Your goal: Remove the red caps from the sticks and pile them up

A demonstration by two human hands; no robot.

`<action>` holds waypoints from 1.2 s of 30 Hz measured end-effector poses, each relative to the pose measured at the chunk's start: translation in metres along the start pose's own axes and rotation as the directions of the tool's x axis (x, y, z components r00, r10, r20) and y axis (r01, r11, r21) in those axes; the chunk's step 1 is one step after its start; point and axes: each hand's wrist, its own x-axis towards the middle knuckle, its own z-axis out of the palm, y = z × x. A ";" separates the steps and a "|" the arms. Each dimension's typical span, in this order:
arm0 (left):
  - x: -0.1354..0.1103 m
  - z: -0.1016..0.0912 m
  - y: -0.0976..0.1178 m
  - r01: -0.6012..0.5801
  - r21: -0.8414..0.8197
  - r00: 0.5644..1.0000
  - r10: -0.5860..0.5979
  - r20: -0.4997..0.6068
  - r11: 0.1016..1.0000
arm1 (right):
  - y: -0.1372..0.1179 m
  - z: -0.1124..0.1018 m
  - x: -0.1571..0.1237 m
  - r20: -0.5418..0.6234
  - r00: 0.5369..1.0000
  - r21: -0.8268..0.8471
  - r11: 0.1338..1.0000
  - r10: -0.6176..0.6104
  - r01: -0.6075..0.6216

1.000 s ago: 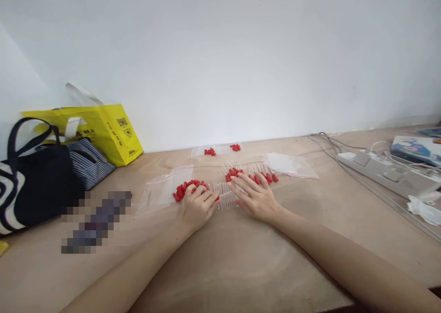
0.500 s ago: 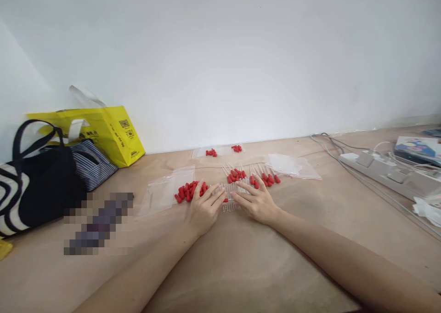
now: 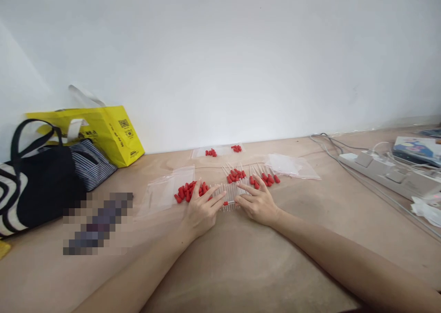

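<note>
My left hand point(image 3: 202, 210) has its fingertips closed by a small red rubber bulb point(image 3: 225, 203), its thumb hidden beneath. Facing it, my right hand point(image 3: 259, 206) pinches a thin clear tube point(image 3: 232, 202) that runs into the bulb. The pair lies level over a row of clear tubes point(image 3: 229, 191) laid side by side on the table. A heap of red bulbs point(image 3: 188, 191) sits just beyond the left fingers. Behind the row are assembled droppers point(image 3: 236, 175) with red ends, and more red-ended droppers point(image 3: 270, 179) lie beyond my right hand.
Clear plastic bags point(image 3: 158, 193) lie left of the heap, and others point(image 3: 292, 166) back right. Another bag with red bulbs point(image 3: 211, 152) is by the wall. A yellow bag point(image 3: 117, 133) and black tote point(image 3: 51, 179) stand left; a power strip point(image 3: 382, 168) with cables lies right.
My hands have drawn slightly apart, the right fingers shifting right. More of the red bulb and of the tube row shows between them.
</note>
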 end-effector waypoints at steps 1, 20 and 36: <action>0.000 0.000 0.000 -0.003 -0.004 1.000 0.003 -0.005 1.000 | 0.000 0.000 0.000 0.001 1.000 0.006 1.000 0.005 -0.005; -0.009 -0.001 -0.018 0.244 -0.023 0.963 -0.245 -0.112 0.970 | 0.028 -0.002 -0.011 0.043 0.894 0.087 0.889 0.447 -0.449; -0.027 -0.012 -0.067 0.731 -0.265 0.657 -0.753 0.025 0.629 | 0.028 0.007 0.001 0.358 0.655 -0.063 0.717 0.665 -0.694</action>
